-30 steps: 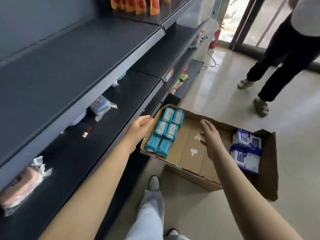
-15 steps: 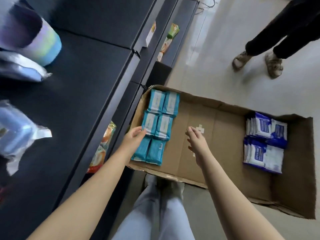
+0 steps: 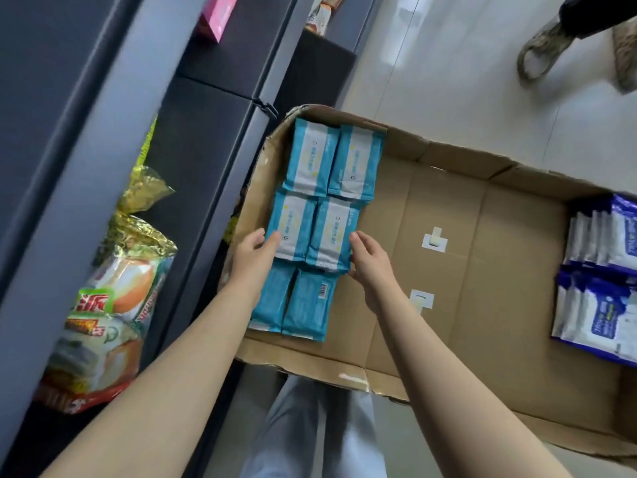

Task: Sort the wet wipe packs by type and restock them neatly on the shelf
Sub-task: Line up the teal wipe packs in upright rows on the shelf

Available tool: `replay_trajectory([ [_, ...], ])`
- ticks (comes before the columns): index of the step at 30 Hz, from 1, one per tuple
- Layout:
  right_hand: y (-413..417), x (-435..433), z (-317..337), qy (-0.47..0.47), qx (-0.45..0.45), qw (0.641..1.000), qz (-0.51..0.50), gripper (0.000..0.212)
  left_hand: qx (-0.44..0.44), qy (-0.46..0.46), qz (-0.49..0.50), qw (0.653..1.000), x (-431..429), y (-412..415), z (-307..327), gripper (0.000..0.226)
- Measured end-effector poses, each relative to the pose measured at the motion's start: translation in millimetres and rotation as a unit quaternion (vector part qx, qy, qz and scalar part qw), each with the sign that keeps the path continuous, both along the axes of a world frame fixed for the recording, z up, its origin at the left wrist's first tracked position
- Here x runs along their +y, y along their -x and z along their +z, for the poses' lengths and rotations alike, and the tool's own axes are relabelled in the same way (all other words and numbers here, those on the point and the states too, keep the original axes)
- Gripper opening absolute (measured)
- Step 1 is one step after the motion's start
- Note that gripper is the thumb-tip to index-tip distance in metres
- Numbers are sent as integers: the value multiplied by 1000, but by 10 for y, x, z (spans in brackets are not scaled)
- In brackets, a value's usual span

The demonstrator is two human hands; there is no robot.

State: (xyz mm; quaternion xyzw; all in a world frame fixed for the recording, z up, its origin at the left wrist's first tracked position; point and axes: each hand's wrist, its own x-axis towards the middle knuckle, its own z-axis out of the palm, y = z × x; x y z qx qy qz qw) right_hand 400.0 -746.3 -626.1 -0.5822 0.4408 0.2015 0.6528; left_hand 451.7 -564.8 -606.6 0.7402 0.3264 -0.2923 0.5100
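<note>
Far left: dark grey metal shelving unit (image 3: 103, 132), its lower tier carrying orange-and-gold foil snack bags (image 3: 103, 322); a small pink carton (image 3: 217, 15) sits on a tier further along.

Beside the shelving, on the pale tiled floor (image 3: 448, 63): shallow brown cardboard box (image 3: 448, 188).

Box, left end: six teal-and-white flat wet wipe packs (image 3: 312, 157), two columns by three rows, lying flat.

Left hand (image 3: 253, 257): fingers loosely straight, touching the outer edge of the middle-row left pack.

Right hand (image 3: 370, 267): likewise relaxed, against the outer edge of the middle-row right pack. Whether any finger hooks beneath cannot be told.

Box, right end: dark-blue-and-white wet wipe packs (image 3: 603, 305) in two groups, well apart from the teal ones.

Top right: another person's shoes (image 3: 541, 46).
</note>
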Motion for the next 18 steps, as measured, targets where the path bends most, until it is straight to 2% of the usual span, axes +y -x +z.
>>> replay_trajectory([
  [3,9,10,-71,12,5,1000,-27,53,-20,-16,10,1000,-8,-25,-50,54],
  [6,2,-20,-126,8,13,999,-42,40,-19,-21,24,999,-46,-69,-107,45],
  [13,-30,12,-202,29,19,999,-19,24,-5,3,1,1000,-127,-108,-180,30],
  [18,74,-83,6,36,-32,997,-62,15,-43,6,15,999,-113,-26,-15,13],
])
